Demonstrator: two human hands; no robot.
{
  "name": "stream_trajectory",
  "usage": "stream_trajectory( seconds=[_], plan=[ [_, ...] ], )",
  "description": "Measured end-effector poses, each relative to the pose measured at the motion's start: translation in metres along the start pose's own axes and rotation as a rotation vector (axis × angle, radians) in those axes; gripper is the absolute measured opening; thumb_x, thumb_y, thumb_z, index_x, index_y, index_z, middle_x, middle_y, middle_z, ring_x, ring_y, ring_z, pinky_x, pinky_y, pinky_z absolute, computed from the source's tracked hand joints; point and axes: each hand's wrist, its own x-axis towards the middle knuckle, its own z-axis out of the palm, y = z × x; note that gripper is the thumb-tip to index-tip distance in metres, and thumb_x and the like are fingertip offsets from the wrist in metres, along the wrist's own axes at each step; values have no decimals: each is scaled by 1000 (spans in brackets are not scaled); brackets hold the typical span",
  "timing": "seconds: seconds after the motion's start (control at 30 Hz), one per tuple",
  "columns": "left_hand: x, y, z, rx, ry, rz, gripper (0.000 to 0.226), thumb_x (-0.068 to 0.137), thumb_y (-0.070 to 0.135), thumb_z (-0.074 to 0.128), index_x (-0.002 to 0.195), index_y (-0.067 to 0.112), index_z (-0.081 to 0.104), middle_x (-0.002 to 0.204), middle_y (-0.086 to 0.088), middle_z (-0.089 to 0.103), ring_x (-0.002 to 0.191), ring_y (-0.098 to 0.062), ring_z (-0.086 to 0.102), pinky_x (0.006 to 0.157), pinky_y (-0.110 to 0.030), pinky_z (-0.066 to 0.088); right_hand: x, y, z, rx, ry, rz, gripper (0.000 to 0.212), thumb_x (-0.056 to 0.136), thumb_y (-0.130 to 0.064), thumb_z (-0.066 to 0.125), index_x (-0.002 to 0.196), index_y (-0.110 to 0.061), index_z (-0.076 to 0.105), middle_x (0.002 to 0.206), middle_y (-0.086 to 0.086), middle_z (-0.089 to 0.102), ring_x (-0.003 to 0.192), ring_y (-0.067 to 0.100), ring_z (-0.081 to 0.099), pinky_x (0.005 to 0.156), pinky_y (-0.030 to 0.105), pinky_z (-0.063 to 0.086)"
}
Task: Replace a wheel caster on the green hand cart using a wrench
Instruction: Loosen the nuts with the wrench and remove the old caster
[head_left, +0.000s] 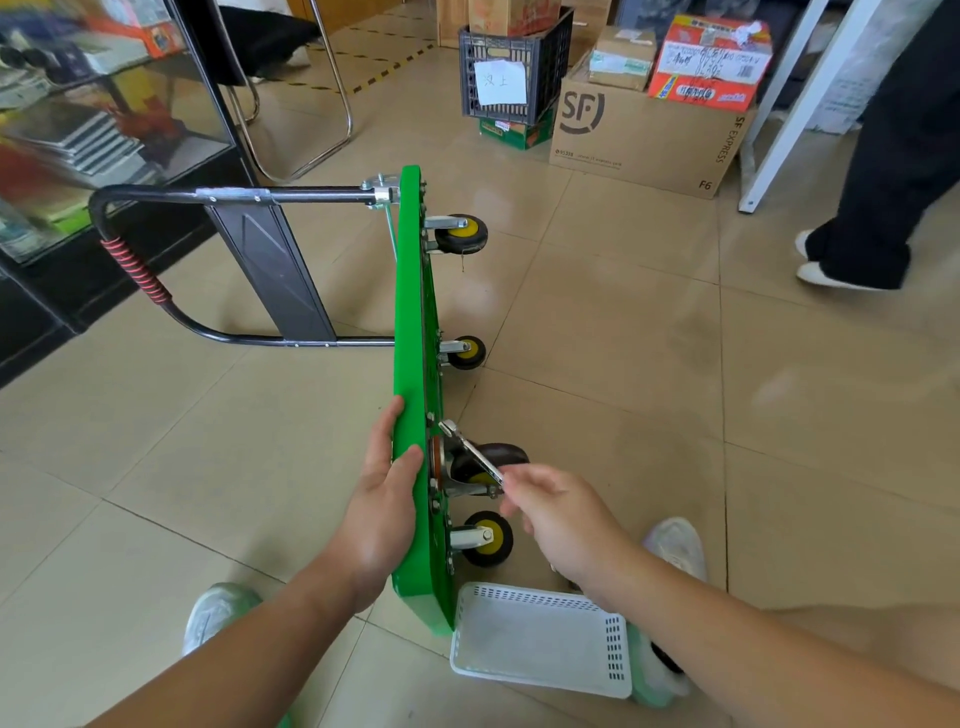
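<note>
The green hand cart (410, 332) stands on its side edge on the tiled floor, wheels pointing right, its black handle (156, 291) to the left. My left hand (382, 499) grips the deck's upper edge near me. My right hand (556, 512) pinches the end of a silver wrench (470, 449) whose head sits at a bolt on the deck's underside, beside a dark caster (488, 462). Three yellow-hubbed casters show: one far (461, 234), one middle (467, 352), one near (488, 539).
A white perforated basket (540, 639) lies on the floor just right of the cart's near end. My shoes (218, 613) flank the cart. Cardboard boxes (644, 130) and a black crate (511, 67) stand at the back. A person's legs (878, 218) are at the right, a glass cabinet (104, 119) at the left.
</note>
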Motion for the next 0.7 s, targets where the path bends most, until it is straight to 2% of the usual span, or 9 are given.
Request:
stream_trajectory(
  seconds=[0.07, 0.13, 0.23, 0.33, 0.5, 0.6, 0.7],
  plan=[
    [-1, 1, 0, 1, 3, -4, 50, 111, 31, 36, 139, 71, 31, 143, 8, 57, 126, -25, 60, 109, -55, 46, -4, 7, 2, 45, -9, 41, 42, 98, -49, 47, 92, -13, 68, 72, -1, 53, 65, 13, 45, 70, 31, 37],
    [-1, 2, 1, 2, 5, -8, 50, 111, 31, 35, 141, 70, 30, 141, 6, 58, 122, -25, 62, 107, -56, 49, -9, 13, 4, 152, -33, 99, 37, 102, -40, 47, 104, -11, 70, 81, -3, 56, 72, 12, 45, 73, 30, 38],
    [-3, 3, 2, -5, 15, -11, 49, 111, 30, 36, 140, 70, 32, 138, 4, 61, 118, -27, 64, 105, -57, 50, -18, 18, 6, 338, -114, 156, 25, 106, -15, 45, 110, -13, 70, 81, -2, 55, 69, 10, 44, 58, 20, 37],
    [-4, 5, 2, -17, 17, -12, 49, 111, 29, 36, 136, 71, 35, 135, 6, 63, 114, -29, 66, 103, -58, 51, -27, 24, 13, 430, -198, 186, 20, 103, -7, 50, 109, -7, 70, 82, 3, 59, 66, 11, 50, 55, 22, 40],
    [-4, 5, 2, -36, -7, -20, 50, 111, 26, 35, 148, 60, 31, 138, 3, 61, 116, -28, 65, 104, -56, 51, -38, 37, 27, 467, -263, 264, 13, 99, -1, 58, 107, -2, 68, 87, 10, 65, 68, 15, 61, 58, 24, 50],
    [-3, 5, 1, -39, -9, -15, 51, 111, 25, 35, 150, 58, 30, 140, 9, 58, 121, -22, 63, 108, -53, 49, -40, 42, 37, 478, -239, 305, 9, 98, -3, 60, 103, 1, 66, 85, 11, 63, 67, 17, 60, 57, 25, 51],
    [-3, 5, 0, -39, -25, -18, 51, 111, 26, 35, 149, 60, 30, 140, 10, 57, 121, -23, 62, 107, -54, 50, -35, 45, 45, 470, -241, 331, 8, 99, -4, 59, 99, 0, 65, 82, 10, 61, 64, 17, 58, 57, 25, 50]
  ],
)
